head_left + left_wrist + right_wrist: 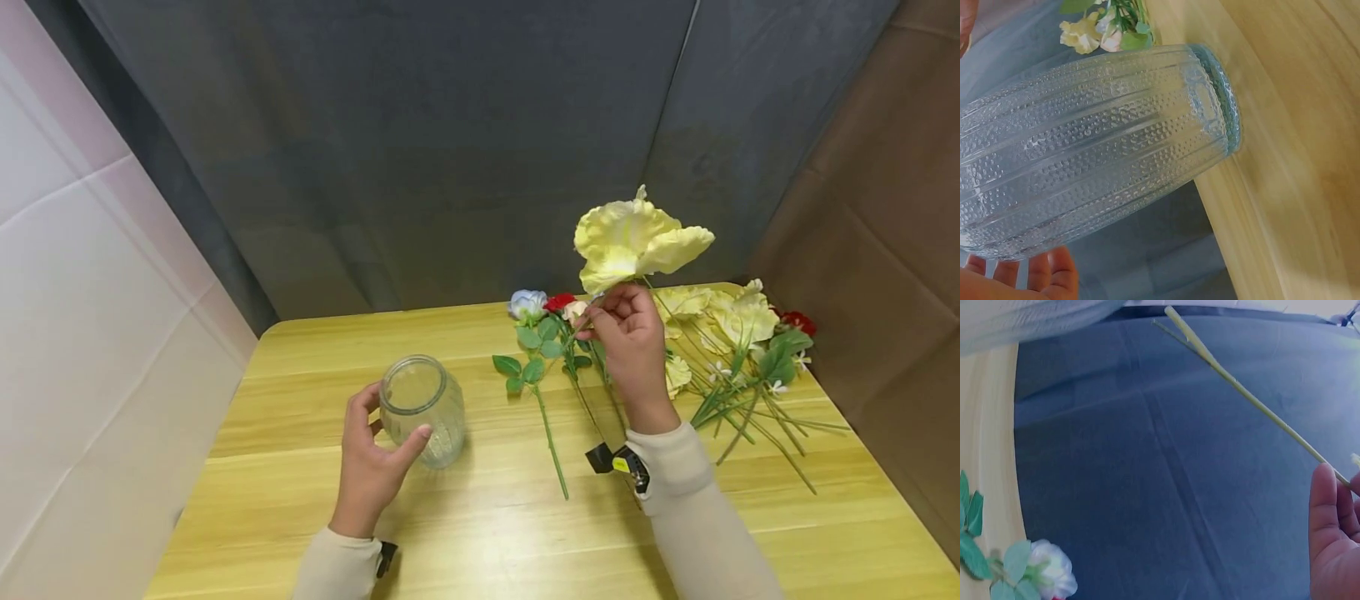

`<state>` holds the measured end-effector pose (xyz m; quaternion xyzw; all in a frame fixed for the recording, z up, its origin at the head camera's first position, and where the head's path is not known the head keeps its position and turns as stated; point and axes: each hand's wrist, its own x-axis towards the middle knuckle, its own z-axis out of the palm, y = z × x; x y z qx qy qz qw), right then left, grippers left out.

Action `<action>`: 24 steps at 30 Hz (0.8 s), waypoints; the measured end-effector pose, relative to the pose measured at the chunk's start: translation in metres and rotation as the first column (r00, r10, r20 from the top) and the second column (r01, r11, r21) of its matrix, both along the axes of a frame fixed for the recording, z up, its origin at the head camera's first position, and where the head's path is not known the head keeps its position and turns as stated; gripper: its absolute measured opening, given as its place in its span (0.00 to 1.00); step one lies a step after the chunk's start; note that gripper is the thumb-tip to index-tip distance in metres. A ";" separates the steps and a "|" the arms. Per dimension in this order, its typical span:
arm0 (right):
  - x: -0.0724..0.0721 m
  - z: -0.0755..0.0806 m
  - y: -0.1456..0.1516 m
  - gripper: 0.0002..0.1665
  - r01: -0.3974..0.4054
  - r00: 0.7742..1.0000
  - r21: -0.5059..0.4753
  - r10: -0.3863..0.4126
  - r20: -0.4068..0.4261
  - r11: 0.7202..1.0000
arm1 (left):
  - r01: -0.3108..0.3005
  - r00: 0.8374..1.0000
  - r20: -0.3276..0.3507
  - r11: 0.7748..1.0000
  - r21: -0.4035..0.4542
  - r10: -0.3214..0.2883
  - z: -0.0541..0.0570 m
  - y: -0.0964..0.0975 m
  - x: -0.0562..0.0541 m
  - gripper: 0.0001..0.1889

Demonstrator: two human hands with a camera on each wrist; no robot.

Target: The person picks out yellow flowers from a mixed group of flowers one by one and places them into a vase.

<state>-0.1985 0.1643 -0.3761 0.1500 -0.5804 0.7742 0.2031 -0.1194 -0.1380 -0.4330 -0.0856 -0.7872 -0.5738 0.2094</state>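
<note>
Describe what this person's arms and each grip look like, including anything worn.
Both arms wear plain, light beige sleeves: left sleeve and right sleeve, each reaching the wrist. The left grip and right grip are bare five-fingered hands, ungloved. A small black piece shows at the left wrist; a black device with a yellow patch sits at the right.

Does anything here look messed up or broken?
Nothing looks spilled or broken. The untidiest spot is the heap of flowers on the right, crisscrossed and overlapping. The glass jar in the left hand shows no visible cracks, and the yellow flower in the right hand looks intact.
</note>
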 end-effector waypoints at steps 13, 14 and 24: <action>0.009 0.009 -0.036 0.08 0.012 0.995 -0.158 -0.027 -0.093 0.987 | 0.021 1.000 0.001 1.000 -0.012 -0.021 0.000 0.013 0.002 0.37; 0.009 0.009 -0.039 0.08 0.014 0.994 -0.164 -0.031 -0.102 0.986 | 0.019 1.000 -0.003 1.000 -0.013 -0.019 0.000 0.013 0.002 0.37; 0.015 -0.002 -0.073 0.07 -0.024 0.991 -0.126 0.007 -0.133 0.992 | 0.010 1.000 -0.012 1.000 -0.016 -0.010 -0.002 0.016 -0.001 0.37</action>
